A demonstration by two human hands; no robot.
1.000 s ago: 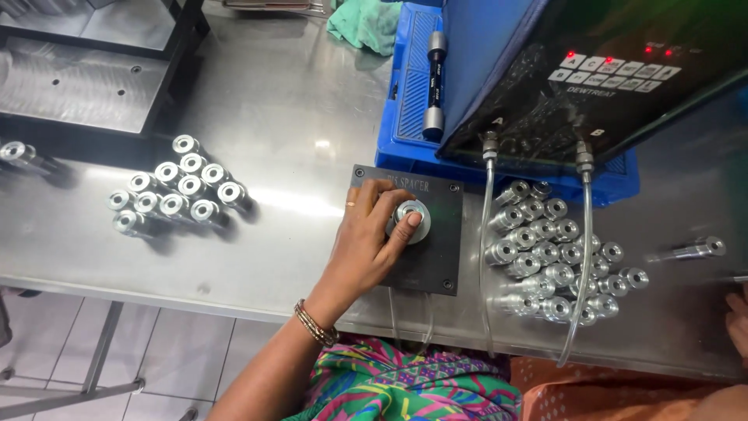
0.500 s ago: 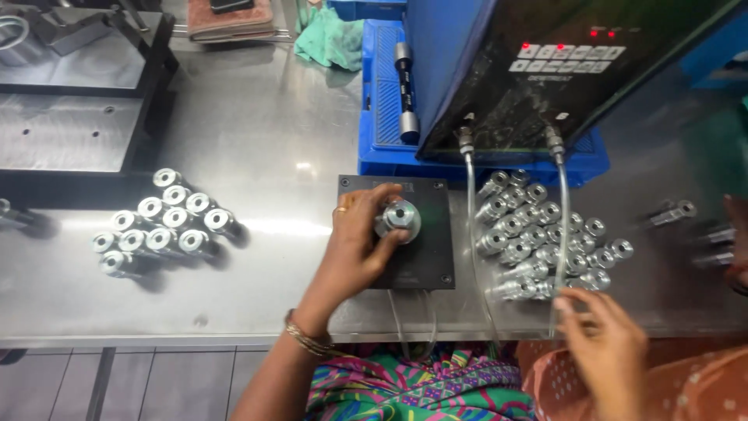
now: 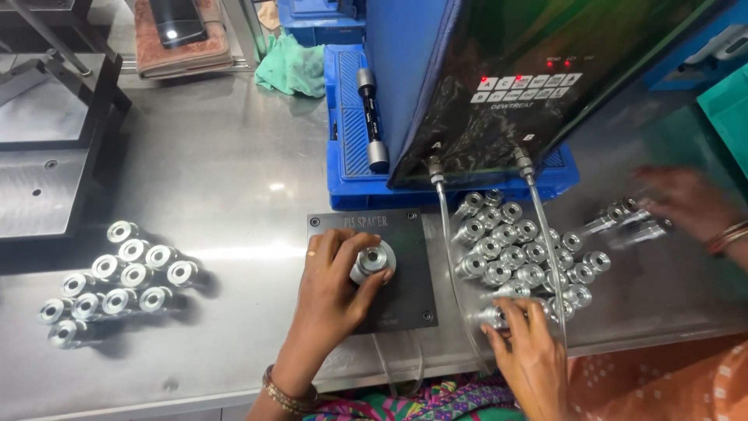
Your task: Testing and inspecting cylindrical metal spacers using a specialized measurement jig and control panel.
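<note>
Gripping metal spacer (image 3: 372, 261) with left hand (image 3: 331, 284).

Bright, even light falls from overhead. The steel tabletop (image 3: 234, 171) throws back a broad soft sheen, with a white glare streak just left of the dark fixture plate (image 3: 405, 273). The metal fittings (image 3: 117, 281) cast short dark shadows to their right. Another person's hand (image 3: 686, 206) at the right edge is smeared by motion blur; the middle of the frame is sharp.

1 head camera looks steeply down, close over the steel table (image 3: 234, 156).
</note>
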